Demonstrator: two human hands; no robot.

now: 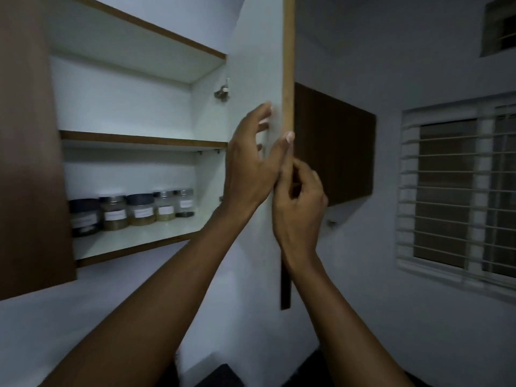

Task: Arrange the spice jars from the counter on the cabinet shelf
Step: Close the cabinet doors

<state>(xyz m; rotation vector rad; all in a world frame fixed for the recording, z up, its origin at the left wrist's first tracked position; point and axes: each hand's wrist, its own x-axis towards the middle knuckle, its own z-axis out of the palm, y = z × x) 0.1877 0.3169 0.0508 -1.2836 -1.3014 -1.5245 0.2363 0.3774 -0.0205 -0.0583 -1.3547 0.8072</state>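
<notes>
On the bottom shelf, head view: five spice jars (131, 210) stand in one row along the cabinet shelf (134, 241), labels facing out, the row running left to right and drawing slightly back toward the right end.
Tabletop: out of view, so whether any jars are left on it cannot be told.
Door: the open cabinet door (259, 79) stands edge-on to the camera, its tall wooden edge upright, just right of the shelf opening.
Left hand: the left hand (251, 163) lies open and flat on the door's pale inner face, fingers spread, thumb up against the edge; the grip is released, holding nothing.
Right hand: the right hand (300, 199) curls round the door's front edge from the outer side, fingers bent; the grip is closed on the door.
Key relation: the jars lie to the left of both hands and lower, well apart from them; the left hand is the nearer one. The door's long axis is vertical, its hinge (222, 92) on the shelf side.
Likely step: the arranging looks finished, and the hands seem set to swing the door leftward over the shelves.
</notes>
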